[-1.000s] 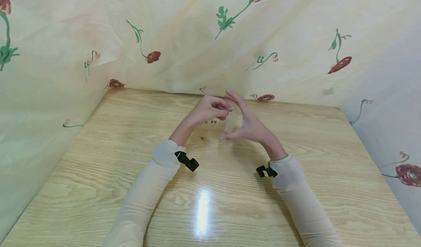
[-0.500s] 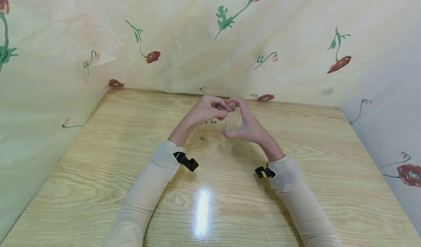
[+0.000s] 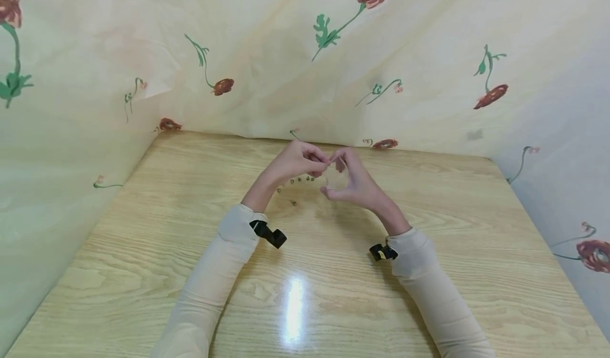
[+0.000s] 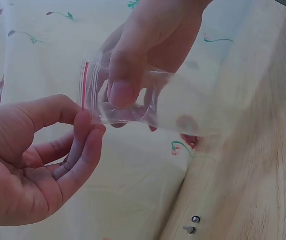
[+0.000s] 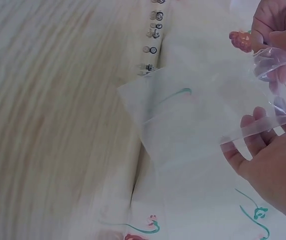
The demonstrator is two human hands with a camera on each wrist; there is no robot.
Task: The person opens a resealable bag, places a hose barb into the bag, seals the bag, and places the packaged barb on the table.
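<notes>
A clear plastic zip bag (image 4: 155,112) with a red line along its zip end hangs between both hands above the table. The left hand (image 3: 297,162) pinches a corner of the zip end between thumb and fingertips, as the left wrist view shows. With its thumb on one side and fingers on the other, the right hand (image 3: 359,186) holds the bag near the mouth. In the right wrist view the see-through body of the bag (image 5: 193,120) stretches out towards the table. Several small shiny metal pieces (image 3: 293,181) lie on the table in a curved row beyond the left wrist.
One more small metal piece (image 3: 294,203) lies nearer, apart from the row. The wood-grain table (image 3: 305,262) meets a flower-patterned cloth (image 3: 267,104) at its back and sides. Black camera mounts (image 3: 269,234) sit on both wrists.
The right hand's fingers, spread wide a second ago, have come down and closed on the bag beside the left fingertips. The left hand keeps its pinch, almost in place.
</notes>
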